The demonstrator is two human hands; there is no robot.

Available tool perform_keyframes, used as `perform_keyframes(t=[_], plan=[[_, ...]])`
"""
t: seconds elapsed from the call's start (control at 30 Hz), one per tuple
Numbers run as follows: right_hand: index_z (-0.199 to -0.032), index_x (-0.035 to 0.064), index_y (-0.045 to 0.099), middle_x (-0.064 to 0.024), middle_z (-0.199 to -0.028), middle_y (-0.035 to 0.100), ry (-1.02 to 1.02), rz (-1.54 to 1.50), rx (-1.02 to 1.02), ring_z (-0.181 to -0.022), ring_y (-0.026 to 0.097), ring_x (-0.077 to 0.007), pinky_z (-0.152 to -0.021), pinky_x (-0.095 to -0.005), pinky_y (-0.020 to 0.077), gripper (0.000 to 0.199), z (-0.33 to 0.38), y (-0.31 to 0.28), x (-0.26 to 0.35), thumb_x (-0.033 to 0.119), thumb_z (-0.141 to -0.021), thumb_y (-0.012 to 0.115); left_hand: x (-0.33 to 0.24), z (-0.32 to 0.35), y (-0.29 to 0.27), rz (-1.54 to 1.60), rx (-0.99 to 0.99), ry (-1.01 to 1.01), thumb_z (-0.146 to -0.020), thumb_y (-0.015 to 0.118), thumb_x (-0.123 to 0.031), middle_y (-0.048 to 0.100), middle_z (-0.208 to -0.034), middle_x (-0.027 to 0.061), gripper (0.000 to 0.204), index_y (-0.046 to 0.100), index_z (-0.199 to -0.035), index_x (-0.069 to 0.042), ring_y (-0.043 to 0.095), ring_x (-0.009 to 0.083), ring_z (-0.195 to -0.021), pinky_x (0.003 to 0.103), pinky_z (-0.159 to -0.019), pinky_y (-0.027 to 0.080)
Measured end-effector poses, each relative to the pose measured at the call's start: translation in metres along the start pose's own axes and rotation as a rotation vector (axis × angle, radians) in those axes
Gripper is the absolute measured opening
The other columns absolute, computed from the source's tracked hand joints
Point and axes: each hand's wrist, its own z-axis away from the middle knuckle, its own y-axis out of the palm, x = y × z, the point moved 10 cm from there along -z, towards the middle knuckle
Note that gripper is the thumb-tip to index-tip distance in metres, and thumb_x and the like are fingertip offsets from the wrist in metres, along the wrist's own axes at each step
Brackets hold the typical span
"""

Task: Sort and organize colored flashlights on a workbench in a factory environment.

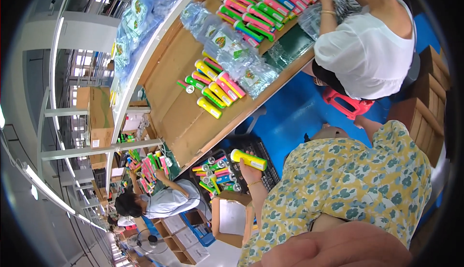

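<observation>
While a cardboard box (100,110) stands far left, clear plastic bags (140,23) fill a white-edged shelf (158,29) nearby. Further right, a black crate (271,173) holds colourful torches (223,172), an open carton (217,215) just below it. Over the crate, the left hand (250,173) curls its fingers around a yellow torch (253,161); the right hand is hidden, its fingers impossible to tell. Brown boxes (411,122) stand far right.

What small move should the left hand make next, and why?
Perhaps carry the yellow cylindrical plastic flashlight up to the brown-topped worktable and lay it by the cluster of yellow, green and pink flashlights. The left hand already has its grip around it, and similar ones lie there. That's only a judgement.
</observation>
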Motion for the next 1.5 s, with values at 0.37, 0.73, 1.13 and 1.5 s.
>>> perform_keyframes(t=[0.37, 0.73, 1.13, 1.5], plan=[[-0.073, 0.0078, 0.053, -0.0056, -0.064, 0.055, 0.033, -1.142, -0.425, -0.057, 0.054, -0.0165, -0.047, -0.0296, 0.0422, 0.021, 0.012, -0.156, 0.153, 0.026, -0.081, 0.047, -0.129, -0.183, -0.083, -0.148, -0.257, 0.207, -0.094, 0.047, -0.03, 0.059, -0.094, 0.012, 0.035, 0.046, -0.113, 0.0, 0.06, 0.0266, -0.087, 0.038, -0.083, 0.05], [-0.091, 0.0058, 0.065, -0.0137, -0.077, 0.065, -0.075, -0.906, -0.23, -0.072, 0.064, -0.025, -0.069, -0.0366, 0.0505, 0.028, -0.094, -0.143, 0.451, 0.029, -0.079, 0.054, -0.352, -0.417, -0.1, -0.873, -0.657, 0.787, -0.09, 0.054, -0.03, 0.046, -0.127, 0.0246, 0.06, 0.03, -0.134, 0.004, 0.051, 0.0333, -0.113, 0.04, -0.093, 0.043], [-0.12, 0.0072, 0.048, -0.0117, -0.107, 0.058, -0.364, 0.159, -0.529, -0.087, 0.061, -0.0198, -0.076, -0.0309, 0.051, 0.04, -0.187, -0.245, 0.775, 0.017, -0.083, 0.059, -0.335, -0.481, -0.096, -0.78, -0.451, 0.801, -0.09, 0.05, -0.009, 0.046, -0.123, 0.0186, 0.057, 0.02, -0.138, -0.006, 0.051, 0.0244, -0.107, 0.036, -0.089, 0.043], [-0.136, 0.0111, 0.021, -0.0078, -0.133, 0.039, 0.22, 1.591, -1.517, -0.115, 0.046, -0.0186, -0.096, -0.0312, 0.0417, 0.07, -0.099, -0.446, 1.049, 0.014, -0.081, 0.064, -0.299, -0.506, -0.073, -0.864, -0.441, 0.839, -0.091, 0.05, -0.02, 0.043, -0.126, 0.0192, 0.054, 0.025, -0.136, -0.005, 0.052, 0.0258, -0.106, 0.037, -0.089, 0.046]])
